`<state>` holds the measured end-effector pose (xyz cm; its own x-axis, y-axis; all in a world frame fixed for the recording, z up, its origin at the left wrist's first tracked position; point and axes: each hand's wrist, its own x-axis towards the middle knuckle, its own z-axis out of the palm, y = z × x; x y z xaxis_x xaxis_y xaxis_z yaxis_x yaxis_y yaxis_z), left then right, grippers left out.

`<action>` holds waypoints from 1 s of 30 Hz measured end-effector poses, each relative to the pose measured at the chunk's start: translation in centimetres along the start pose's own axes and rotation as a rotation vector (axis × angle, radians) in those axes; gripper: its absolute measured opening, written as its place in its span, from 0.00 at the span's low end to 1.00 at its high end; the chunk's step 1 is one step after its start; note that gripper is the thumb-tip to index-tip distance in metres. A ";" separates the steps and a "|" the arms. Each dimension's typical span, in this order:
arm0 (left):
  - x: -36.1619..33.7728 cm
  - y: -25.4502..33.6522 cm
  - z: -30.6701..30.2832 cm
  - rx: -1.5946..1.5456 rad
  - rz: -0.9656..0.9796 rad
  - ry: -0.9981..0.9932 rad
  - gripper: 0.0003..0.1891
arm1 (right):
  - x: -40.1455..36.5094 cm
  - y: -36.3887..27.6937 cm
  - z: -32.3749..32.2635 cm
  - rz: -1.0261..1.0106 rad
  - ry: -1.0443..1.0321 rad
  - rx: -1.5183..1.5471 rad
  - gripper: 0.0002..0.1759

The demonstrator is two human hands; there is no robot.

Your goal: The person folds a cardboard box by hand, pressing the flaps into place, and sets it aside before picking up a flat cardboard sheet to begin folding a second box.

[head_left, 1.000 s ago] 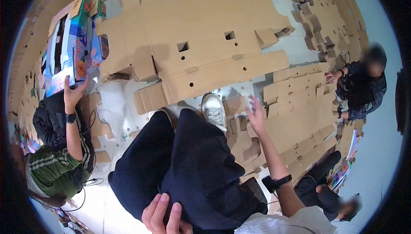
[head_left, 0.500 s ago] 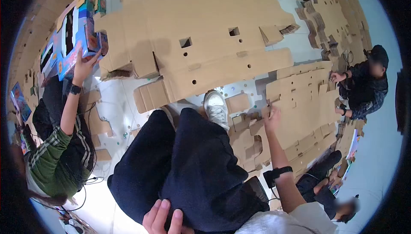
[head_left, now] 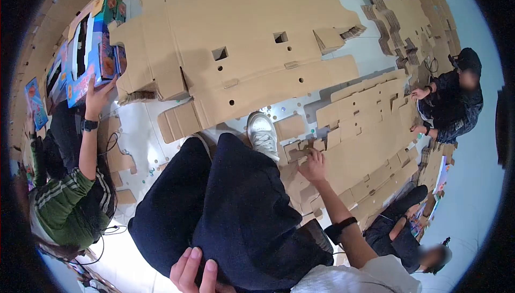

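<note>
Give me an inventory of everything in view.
Cardboard sheets: many, brown, centre and right
Printed boxes: several, mostly blue, upper left
Discs: many, some green, floor
Cables: several, black, left
Floor: one, white, beneath
People: at least three, green or dark clothing, both sides
Own shoes: two, white, centre
Own trousers: one, dark, lower centre
Own top: one, white, lower right
Wristband: one, black, right wrist
Left hand: one, bare, on trousers
Right hand: one, bare, at cardboard, centre
</note>
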<state>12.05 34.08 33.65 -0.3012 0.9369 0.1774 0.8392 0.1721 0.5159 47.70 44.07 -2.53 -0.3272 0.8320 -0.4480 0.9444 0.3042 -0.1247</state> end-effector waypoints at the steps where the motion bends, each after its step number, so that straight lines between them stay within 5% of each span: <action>1: 0.0 0.0 0.0 0.000 0.006 0.004 0.15 | -0.1 0.5 1.5 -0.001 0.001 0.003 0.42; 4: 0.1 -0.2 0.0 0.009 0.019 0.012 0.15 | -1.0 0.9 2.9 -0.026 0.006 -0.089 0.38; 9: -0.2 -0.3 0.0 0.013 0.011 0.006 0.15 | -3.9 3.6 -5.3 -0.069 0.069 -0.027 0.35; 11: -0.3 -0.3 -0.1 0.004 0.004 0.001 0.15 | -4.6 4.0 -10.7 0.096 0.291 0.069 0.28; 13: -0.4 -0.3 0.0 -0.004 0.004 0.001 0.15 | -5.5 7.7 -13.0 0.010 0.463 -0.044 0.26; 17: -0.4 -0.4 0.0 -0.017 0.017 -0.004 0.15 | -5.6 7.1 -20.6 0.126 0.435 -0.089 0.26; 21: -0.3 -0.3 0.2 -0.010 0.008 0.004 0.15 | -4.0 5.5 -14.8 -0.027 0.659 -0.197 0.24; 23: -0.5 -0.5 0.1 -0.001 0.024 0.001 0.15 | -0.7 3.1 -12.2 0.163 -0.040 -0.059 0.32; 25: -0.5 -0.6 -0.1 0.008 0.020 -0.013 0.15 | 0.8 6.0 -2.4 0.065 0.092 -0.181 0.42; 30: -0.5 -0.7 -0.1 0.035 0.011 -0.018 0.15 | 3.5 4.1 0.4 0.225 0.018 -0.118 0.49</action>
<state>11.54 33.42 33.31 -0.2835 0.9442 0.1677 0.8581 0.1717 0.4839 50.45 48.06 -5.02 -0.1104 0.8926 -0.4372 0.9835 0.1614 0.0812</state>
